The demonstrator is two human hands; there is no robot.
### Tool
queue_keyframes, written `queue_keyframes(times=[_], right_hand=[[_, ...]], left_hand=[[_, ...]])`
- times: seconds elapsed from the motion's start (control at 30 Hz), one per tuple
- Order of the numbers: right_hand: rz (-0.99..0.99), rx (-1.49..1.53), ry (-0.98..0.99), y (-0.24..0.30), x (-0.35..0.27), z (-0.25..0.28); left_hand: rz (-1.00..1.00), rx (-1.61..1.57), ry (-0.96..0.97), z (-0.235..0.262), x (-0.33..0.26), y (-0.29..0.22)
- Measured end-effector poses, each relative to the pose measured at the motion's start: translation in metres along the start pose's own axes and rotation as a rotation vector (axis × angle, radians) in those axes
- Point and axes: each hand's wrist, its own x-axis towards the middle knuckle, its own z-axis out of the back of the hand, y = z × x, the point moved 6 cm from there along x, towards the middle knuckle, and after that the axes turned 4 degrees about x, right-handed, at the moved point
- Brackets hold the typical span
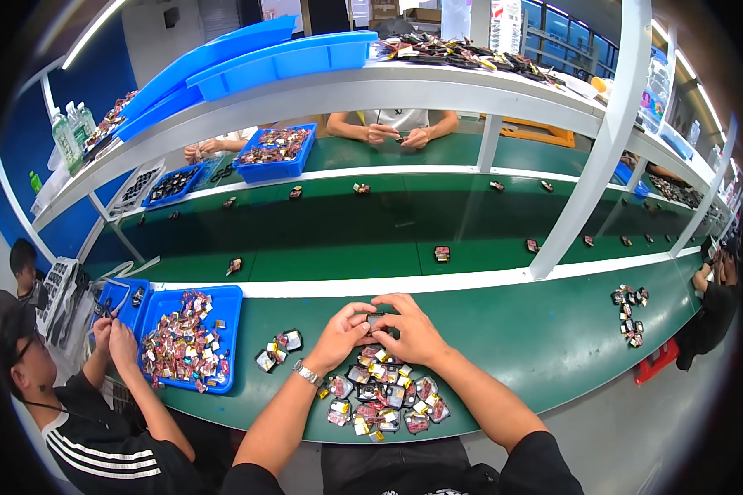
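Note:
My left hand (343, 337), with a metal watch on its wrist, and my right hand (411, 332) meet above the green bench. Between their fingertips they grip a small dark electronic module (375, 318), mostly covered by the fingers. Just below the hands lies a loose pile of similar modules (381, 394), black-cased with reddish boards and yellow or silver parts. To the left of my left forearm, a few more modules (278, 350) rest on the bench.
Left of me, a blue tray (236, 330) is heaped with small parts, and a co-worker's hands (113, 334) work beside it. A white rail (305, 289) separates my bench from a green surface with spaced-out modules. A slanted white post (590, 165) rises at right. Across, another person's hands (398, 134) hold something small.

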Motion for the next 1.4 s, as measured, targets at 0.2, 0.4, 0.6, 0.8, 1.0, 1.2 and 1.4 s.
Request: queue_keyframes(times=[0.2, 0.4, 0.6, 0.8, 1.0, 1.2, 1.4], right_hand=[[-0.080, -0.025, -0.086, -0.003, -0.002, -0.001], [-0.047, -0.024, -0.096, -0.004, -0.005, -0.007], [-0.122, 0.048, -0.177, -0.009, -0.010, -0.009], [-0.125, 0.073, -0.181, -0.016, -0.011, -0.012], [-0.154, 0.079, -0.183, -0.016, -0.012, -0.012], [-0.104, 0.105, -0.186, -0.006, -0.008, -0.013], [-0.109, 0.108, -0.199, -0.008, -0.009, -0.011]], left_hand=[[-0.022, -0.019, 0.014, -0.002, 0.000, -0.001], [-0.033, -0.037, 0.032, 0.000, 0.002, 0.001], [-0.032, -0.036, 0.021, -0.001, 0.003, 0.000], [-0.041, -0.059, 0.007, 0.000, 0.001, 0.000], [-0.045, -0.049, 0.009, 0.000, 0.002, 0.003], [-0.084, -0.063, -0.026, 0.004, 0.001, 0.004], [-0.117, -0.090, -0.005, -0.003, 0.002, 0.001]])
